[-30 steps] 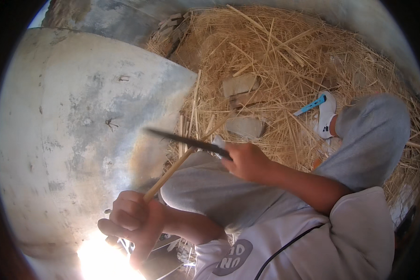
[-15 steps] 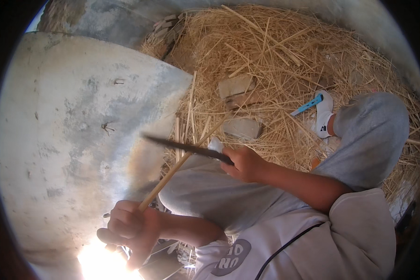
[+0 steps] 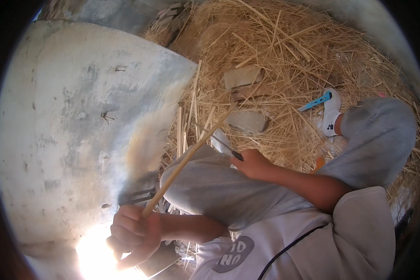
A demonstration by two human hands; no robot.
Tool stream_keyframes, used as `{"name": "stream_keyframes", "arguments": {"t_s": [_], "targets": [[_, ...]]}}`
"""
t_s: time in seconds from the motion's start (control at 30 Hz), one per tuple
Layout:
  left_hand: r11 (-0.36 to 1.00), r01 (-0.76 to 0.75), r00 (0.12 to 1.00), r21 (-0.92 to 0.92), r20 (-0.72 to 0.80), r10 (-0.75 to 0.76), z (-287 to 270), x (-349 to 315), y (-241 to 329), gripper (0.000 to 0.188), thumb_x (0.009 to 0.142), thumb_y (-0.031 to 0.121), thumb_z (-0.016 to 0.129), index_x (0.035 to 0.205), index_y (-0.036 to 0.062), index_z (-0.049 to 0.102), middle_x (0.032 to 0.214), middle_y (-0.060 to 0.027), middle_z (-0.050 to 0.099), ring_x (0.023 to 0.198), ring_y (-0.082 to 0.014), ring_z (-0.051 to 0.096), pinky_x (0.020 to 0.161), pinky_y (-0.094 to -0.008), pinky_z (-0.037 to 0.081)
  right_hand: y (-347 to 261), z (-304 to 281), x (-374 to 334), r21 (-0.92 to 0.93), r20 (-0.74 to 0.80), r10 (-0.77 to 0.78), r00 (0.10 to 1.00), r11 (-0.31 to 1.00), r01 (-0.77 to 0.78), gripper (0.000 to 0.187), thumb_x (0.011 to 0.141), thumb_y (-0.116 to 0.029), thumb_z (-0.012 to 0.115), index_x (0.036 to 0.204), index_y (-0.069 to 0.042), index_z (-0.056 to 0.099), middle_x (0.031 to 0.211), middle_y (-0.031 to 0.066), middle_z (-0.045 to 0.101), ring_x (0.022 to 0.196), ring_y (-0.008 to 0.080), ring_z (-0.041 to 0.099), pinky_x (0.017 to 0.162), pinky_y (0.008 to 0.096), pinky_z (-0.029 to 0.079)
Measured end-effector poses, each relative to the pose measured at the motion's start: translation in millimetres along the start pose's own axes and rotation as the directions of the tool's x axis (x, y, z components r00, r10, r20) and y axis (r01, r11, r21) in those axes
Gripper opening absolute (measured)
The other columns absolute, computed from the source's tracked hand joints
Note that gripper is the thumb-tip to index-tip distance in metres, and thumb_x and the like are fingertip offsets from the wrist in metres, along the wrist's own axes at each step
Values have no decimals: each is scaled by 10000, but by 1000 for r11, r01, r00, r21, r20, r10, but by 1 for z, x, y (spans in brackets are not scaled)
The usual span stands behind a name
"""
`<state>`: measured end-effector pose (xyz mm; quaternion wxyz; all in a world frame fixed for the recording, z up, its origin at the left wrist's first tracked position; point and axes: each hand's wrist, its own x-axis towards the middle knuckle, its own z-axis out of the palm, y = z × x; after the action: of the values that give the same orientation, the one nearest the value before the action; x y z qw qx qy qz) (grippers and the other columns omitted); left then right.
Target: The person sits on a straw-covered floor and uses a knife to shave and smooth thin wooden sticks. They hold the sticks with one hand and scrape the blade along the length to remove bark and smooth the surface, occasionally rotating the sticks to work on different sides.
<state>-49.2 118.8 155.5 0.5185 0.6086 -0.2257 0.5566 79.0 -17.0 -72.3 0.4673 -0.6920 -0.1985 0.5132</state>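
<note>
My left hand (image 3: 134, 231) is closed around the lower end of a thin tan stick, which looks like bamboo (image 3: 181, 169). The stick slants up and right, its far end above the straw. My right hand (image 3: 253, 163) is wrapped around the dark handle of a knife (image 3: 227, 146). Its blade appears narrow from this angle and points up-left, with its tip close to the stick; whether they touch I cannot tell. Strong glare washes out the area beside my left fingers.
Straw and split strips (image 3: 284, 56) cover the ground ahead, with bricks (image 3: 247, 120) among them. A blue cutter (image 3: 316, 101) lies by my socked foot (image 3: 331, 112). A stained pale wall (image 3: 79, 116) stands at left. My bent grey-trousered legs (image 3: 205, 186) lie beneath the stick.
The knife has turned from lying broadly across the stick to a narrow, end-on angle, its tip drawn back right. My right hand shifted slightly right. The left still grips the stick.
</note>
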Motion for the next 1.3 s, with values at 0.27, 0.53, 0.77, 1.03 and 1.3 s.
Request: {"name": "stream_keyframes", "arguments": {"t_s": [0.27, 0.53, 0.77, 1.03, 1.3], "targets": [[999, -17, 997, -51, 74, 20, 1, -6, -3, 530, 979, 502, 518, 581, 189, 363, 434, 80, 324, 341, -33, 315, 389, -202, 169, -20, 0, -33, 378, -185, -106, 977, 910, 170, 501, 1013, -466, 518, 858, 5, 588, 583, 85, 520, 510, 180, 532, 519, 352, 440], [933, 5, 994, -359, 108, 36, -7, -19, 8, 408, 926, 361, 536, 593, 166, 404, 477, 69, 361, 392, -75, 340, 428, -244, 225, -13, 0, -26, 19, -74, -410, 909, 911, 412, 468, 1018, -429, 538, 921, 20, 628, 603, 174, 574, 546, 297, 584, 574, 400, 462], [996, -38, 989, 80, 145, 26, 22, -12, 4, 347, 910, 104, 517, 594, 108, 374, 428, 46, 344, 320, -72, 298, 329, -256, 255, -30, -4, -57, -23, -199, -591, 782, 801, 599, 486, 1025, -431, 504, 959, 35, 626, 638, 193, 603, 607, 343, 640, 617, 437, 493], [986, -83, 984, 146, 171, 58, 22, -6, 1, 354, 907, -4, 463, 635, 104, 264, 439, 22, 294, 327, -87, 298, 306, -253, 246, -49, -21, -55, 37, -240, -535, 810, 829, 559, 471, 1032, -406, 503, 959, 45, 616, 674, 172, 618, 589, 263, 597, 605, 392, 471], [968, -82, 984, 237, -136, 117, 18, -6, -2, 405, 876, -59, 487, 619, 122, 232, 384, 53, 229, 281, -52, 230, 269, -247, 158, -33, -2, -41, -89, -60, -476, 877, 878, 470, 524, 1026, -445, 503, 820, 28, 596, 636, 180, 602, 565, 309, 602, 588, 423, 472]]}}
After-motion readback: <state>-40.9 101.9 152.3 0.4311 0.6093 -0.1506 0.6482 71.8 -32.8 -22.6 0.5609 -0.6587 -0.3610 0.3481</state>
